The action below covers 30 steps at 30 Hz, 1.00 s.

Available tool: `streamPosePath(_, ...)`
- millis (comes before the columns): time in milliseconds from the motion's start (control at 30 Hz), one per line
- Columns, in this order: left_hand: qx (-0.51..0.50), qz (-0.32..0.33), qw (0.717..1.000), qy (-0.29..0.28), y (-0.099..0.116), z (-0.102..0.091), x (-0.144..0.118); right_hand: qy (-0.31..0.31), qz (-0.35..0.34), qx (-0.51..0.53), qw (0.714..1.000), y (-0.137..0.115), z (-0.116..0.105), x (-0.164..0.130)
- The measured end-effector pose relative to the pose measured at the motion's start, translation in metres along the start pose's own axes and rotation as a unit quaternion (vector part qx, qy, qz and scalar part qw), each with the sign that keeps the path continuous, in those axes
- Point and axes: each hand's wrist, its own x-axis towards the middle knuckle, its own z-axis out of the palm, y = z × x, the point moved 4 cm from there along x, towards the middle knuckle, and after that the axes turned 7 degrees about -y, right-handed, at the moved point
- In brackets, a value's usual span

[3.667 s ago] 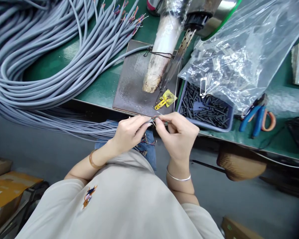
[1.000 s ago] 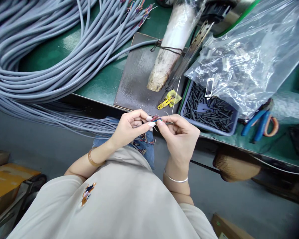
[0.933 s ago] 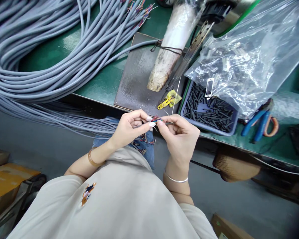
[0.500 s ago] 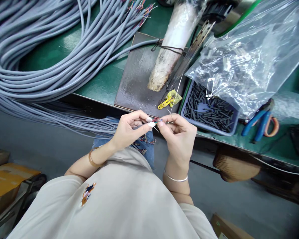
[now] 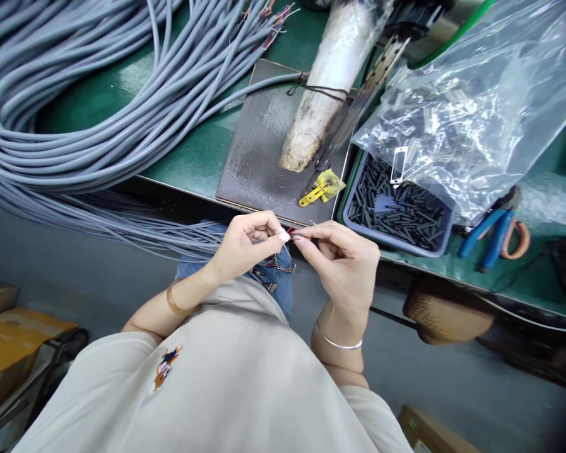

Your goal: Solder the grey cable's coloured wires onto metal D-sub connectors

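Note:
Before my body, my left hand (image 5: 248, 244) pinches a small group of thin coloured wires (image 5: 291, 231) between thumb and index finger. My right hand (image 5: 343, 263) is closed in a pinch at the right side of the same wires, its fingertips close to those of my left. Red and dark strands show in the narrow gap; their exact ends are hidden by the fingers. A thin pale strand (image 5: 342, 179) runs down from the bench to behind my right hand. Below, on my lap, lie wire ends with small dark connectors (image 5: 276, 264).
Grey cables (image 5: 89, 151) cover the bench's left. A dark board (image 5: 255, 151) carries a white wrapped bar (image 5: 314, 104), a soldering iron (image 5: 358, 104) and a yellow piece (image 5: 314, 194). Rightward are a bin of black sleeves (image 5: 387, 220), a plastic bag (image 5: 471, 119) and pliers (image 5: 493, 236).
My right hand has shifted slightly right and down, and its grip on the wires has altered. The thin pale strand hangs farther right. My left hand has barely moved.

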Motion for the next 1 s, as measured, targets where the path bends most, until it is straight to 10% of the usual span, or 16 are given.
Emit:
streamPosePath(600,0.084,0.077,0.992,0.057,0.007,0.011,-0.008,0.043,0.038,0.063,0.996,0.007,0.015,-0.004)
streamPosePath(1000,-0.085,0.007,0.995,0.043,0.004,0.002,0.000,0.126,-0.001,0.056,0.990,0.009,-0.003,-0.010)
